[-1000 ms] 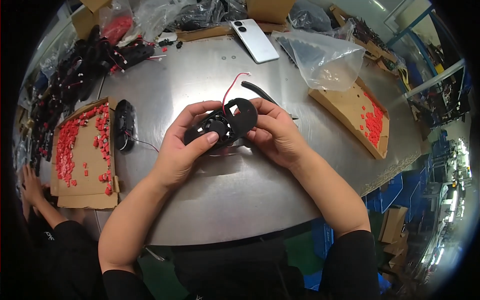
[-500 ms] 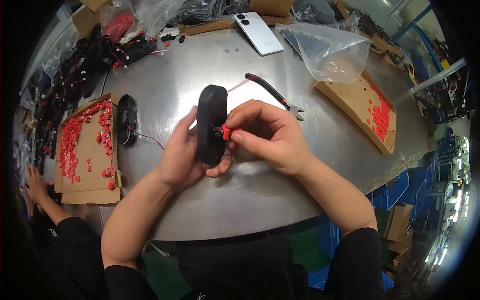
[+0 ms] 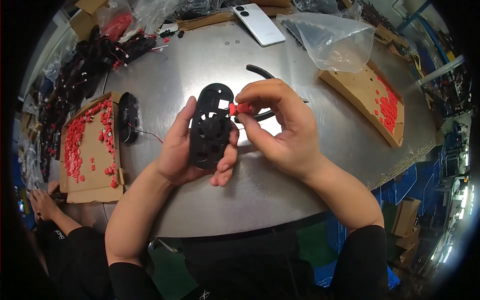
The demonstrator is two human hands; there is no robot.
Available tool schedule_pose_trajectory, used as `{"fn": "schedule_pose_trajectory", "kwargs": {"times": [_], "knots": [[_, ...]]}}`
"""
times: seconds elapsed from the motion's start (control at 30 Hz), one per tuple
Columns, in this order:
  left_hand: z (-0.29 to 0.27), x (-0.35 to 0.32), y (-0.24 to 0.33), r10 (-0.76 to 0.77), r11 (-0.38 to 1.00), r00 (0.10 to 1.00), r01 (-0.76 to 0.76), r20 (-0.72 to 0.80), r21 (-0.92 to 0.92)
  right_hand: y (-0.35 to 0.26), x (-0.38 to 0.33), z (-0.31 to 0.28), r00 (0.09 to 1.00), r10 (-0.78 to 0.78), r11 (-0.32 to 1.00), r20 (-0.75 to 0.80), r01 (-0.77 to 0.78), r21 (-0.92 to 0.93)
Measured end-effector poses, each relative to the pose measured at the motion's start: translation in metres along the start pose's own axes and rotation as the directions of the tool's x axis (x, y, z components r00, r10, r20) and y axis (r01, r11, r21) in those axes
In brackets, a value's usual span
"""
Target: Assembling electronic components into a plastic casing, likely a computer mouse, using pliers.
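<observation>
Upright in my left hand (image 3: 175, 157) is a black oblong plastic housing (image 3: 207, 147), its fingers wrapped round the lower half. The face toward me shows a round slotted opening and a small white rectangle. At the housing's upper right edge, my right hand (image 3: 297, 132) pinches a small red plastic part (image 3: 243, 108) between thumb and index finger. Whether the red part is seated in the housing, I cannot tell. Behind my right hand lie wire cutters (image 3: 260, 71) with black handles, partly hidden.
Cardboard trays of red parts stand left (image 3: 92, 187) and right (image 3: 350, 95). Beside the left tray lies another black housing (image 3: 127, 117) with a wire. A white phone (image 3: 260, 27) and a clear plastic bag (image 3: 335, 45) lie at the back. A co-worker's hand (image 3: 45, 204) is far left.
The housing has turned from nearly edge-on to show its broad face. My right hand has moved up and slightly right with the red part, now covering more of the cutters.
</observation>
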State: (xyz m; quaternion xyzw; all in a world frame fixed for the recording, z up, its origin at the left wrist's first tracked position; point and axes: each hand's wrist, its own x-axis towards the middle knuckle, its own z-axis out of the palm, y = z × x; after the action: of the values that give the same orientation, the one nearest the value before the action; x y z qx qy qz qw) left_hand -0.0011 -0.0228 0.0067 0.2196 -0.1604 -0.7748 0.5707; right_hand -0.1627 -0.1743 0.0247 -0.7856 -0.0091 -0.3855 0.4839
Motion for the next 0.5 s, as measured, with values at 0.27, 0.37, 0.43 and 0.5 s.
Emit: {"fn": "schedule_pose_trajectory", "kwargs": {"times": [0.27, 0.37, 0.43, 0.5], "knots": [[0.003, 0.000, -0.002, 0.033, 0.999, 0.982, -0.031, -0.186, 0.016, -0.018, -0.002, 0.004, 0.933, -0.207, 0.916, 0.294, 0.290, -0.276], [0.004, 0.000, -0.002, 0.031, 0.998, 0.969, -0.015, -0.245, 0.064, -0.019, -0.001, 0.003, 0.956, -0.065, 0.942, 0.286, 0.153, -0.297], [0.003, -0.001, -0.004, 0.053, 0.987, 0.981, -0.023, -0.187, 0.157, -0.016, 0.001, 0.003, 0.958, -0.068, 0.948, 0.277, 0.148, -0.281], [0.003, 0.000, -0.004, 0.061, 0.991, 0.983, -0.039, -0.174, 0.126, -0.017, 0.003, 0.000, 0.922, -0.170, 0.924, 0.348, 0.272, -0.269]]}}
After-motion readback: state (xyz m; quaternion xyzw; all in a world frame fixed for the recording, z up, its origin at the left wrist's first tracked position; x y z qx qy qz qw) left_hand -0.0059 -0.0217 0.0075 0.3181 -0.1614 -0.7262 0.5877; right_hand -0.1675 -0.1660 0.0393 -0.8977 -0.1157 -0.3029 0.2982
